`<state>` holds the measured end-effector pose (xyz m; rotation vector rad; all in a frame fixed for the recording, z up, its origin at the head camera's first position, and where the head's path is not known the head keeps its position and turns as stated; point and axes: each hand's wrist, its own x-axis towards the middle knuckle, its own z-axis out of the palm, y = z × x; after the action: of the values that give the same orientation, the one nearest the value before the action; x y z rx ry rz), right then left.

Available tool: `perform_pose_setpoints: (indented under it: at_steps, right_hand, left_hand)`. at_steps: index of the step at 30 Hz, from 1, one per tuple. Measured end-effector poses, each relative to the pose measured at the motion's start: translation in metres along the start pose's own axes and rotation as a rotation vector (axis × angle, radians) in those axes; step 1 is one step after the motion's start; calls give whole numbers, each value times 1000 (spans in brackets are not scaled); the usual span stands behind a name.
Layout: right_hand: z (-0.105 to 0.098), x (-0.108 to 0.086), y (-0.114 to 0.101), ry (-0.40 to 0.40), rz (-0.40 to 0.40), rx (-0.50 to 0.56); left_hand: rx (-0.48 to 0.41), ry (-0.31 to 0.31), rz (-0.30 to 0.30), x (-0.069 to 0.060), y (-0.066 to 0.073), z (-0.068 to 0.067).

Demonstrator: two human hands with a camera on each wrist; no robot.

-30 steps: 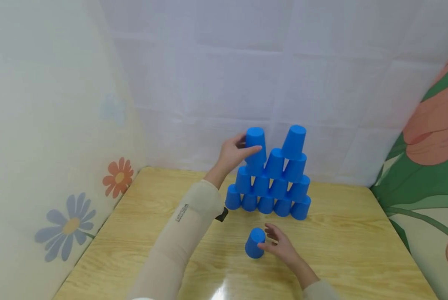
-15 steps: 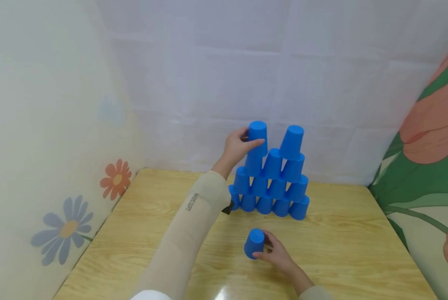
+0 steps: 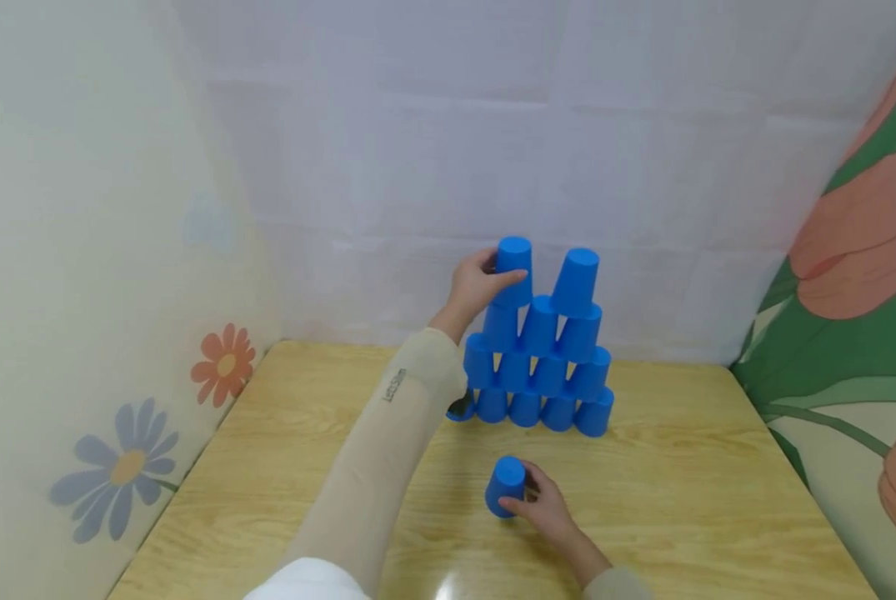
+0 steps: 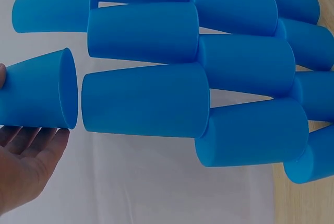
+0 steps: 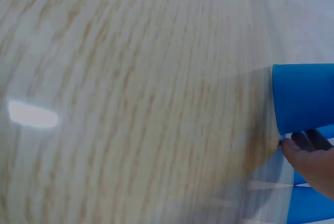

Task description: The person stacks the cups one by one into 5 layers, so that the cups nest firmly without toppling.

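Note:
Upside-down blue cups form a stepped stack [image 3: 539, 329] at the back of the table. My left hand [image 3: 472, 292] grips an upside-down blue cup [image 3: 513, 252] over the left end of the stack's third row. A thin gap shows between the held cup's rim [image 4: 71, 88] and the cup beneath it [image 4: 143, 101] in the left wrist view. One cup [image 3: 578, 279] stands on top at the right end of that row. Closer to me, another upside-down cup [image 3: 506, 485] stands on the table, with my right hand [image 3: 554, 510] holding it, thumb and fingers around its right side.
The wood-grain table [image 3: 688, 483] meets a white cloth backdrop [image 3: 387, 167] behind the stack. Flower-patterned walls rise at the left [image 3: 95, 250] and right [image 3: 875, 350]. My left sleeve [image 3: 387, 450] passes close to the stack's lower left cups.
My left hand has lifted its cup upward, from in front of the third row to just above it. The right hand has closed from beside the table cup to gripping it.

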<state>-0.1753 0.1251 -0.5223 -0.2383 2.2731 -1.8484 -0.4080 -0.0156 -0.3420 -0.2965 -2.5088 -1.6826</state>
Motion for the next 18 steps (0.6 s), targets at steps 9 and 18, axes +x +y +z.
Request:
perform_pose_setpoints:
  at_steps: [9, 18]
  right_hand:
    - [5, 0, -1, 27, -25, 7]
    - [7, -4, -11, 18, -56, 39]
  left_hand:
    - [-12, -2, -7, 3, -2, 1]
    - [20, 4, -15, -54, 61, -13]
